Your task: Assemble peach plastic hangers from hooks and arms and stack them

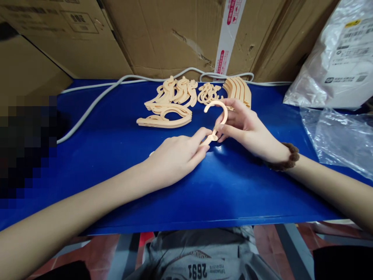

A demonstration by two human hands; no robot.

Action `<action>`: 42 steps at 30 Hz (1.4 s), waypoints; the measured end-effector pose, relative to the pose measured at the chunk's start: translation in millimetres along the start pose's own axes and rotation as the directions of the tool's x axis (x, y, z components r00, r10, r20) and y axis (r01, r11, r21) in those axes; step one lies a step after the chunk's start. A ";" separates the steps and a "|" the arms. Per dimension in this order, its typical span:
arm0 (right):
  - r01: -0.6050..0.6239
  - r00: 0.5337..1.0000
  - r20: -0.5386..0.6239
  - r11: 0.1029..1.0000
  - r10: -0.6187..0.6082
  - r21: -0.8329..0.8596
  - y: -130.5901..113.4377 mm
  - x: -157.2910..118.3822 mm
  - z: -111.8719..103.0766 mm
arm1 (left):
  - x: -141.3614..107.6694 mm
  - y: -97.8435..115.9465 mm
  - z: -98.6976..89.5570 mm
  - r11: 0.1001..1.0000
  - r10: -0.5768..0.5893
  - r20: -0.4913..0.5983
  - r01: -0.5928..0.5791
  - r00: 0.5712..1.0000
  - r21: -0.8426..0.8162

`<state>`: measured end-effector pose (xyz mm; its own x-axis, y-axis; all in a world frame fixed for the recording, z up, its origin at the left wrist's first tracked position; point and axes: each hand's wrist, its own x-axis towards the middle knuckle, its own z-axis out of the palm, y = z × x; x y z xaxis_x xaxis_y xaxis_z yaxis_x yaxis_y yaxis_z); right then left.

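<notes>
Over the middle of the blue table, my left hand pinches a peach-coloured hanger arm between thumb and fingers; most of the arm is hidden by the hand. A curved hanger hook of the same colour is in my right hand, its open end pointing left. Hook stem and arm end meet between my fingertips; whether they are locked together I cannot tell. Just beyond my hands lie folded hangers, a heap of loose hooks and a row of nested curved arms.
More hanger pieces lie behind the folded hangers. A white cable runs along the back of the blue table, against cardboard boxes. On the right are a white plastic bag and a clear plastic wrapper.
</notes>
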<state>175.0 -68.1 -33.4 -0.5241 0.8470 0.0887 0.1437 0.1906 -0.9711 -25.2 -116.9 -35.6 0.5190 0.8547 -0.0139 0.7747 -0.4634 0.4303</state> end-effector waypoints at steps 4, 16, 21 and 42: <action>0.046 0.996 -0.070 0.978 -0.062 -0.203 -9.9 3.9 -10.3 | 3.7 -5.8 1.5 0.768 0.018 0.094 0.046 0.995 -0.639; -0.120 0.981 -0.137 0.127 -0.138 -0.985 -5.8 22.7 -75.8 | 11.5 -9.4 5.5 0.493 -0.024 0.216 0.200 0.976 -0.847; -0.100 0.988 -0.096 -0.030 -0.122 -0.995 -1.4 21.6 -71.8 | 11.6 -10.9 7.9 0.455 -0.017 0.221 0.204 0.975 -0.867; -0.395 0.871 -0.476 0.402 -0.123 -0.826 13.8 35.6 -90.4 | 16.6 -12.5 6.8 0.366 -0.024 0.276 0.265 0.961 -0.892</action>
<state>234.2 9.5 -23.5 -0.0742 0.9505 0.3019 0.9583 0.1517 -0.2420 -23.8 -98.5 -47.4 0.5799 0.7678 -0.2724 0.0989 0.2655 0.9590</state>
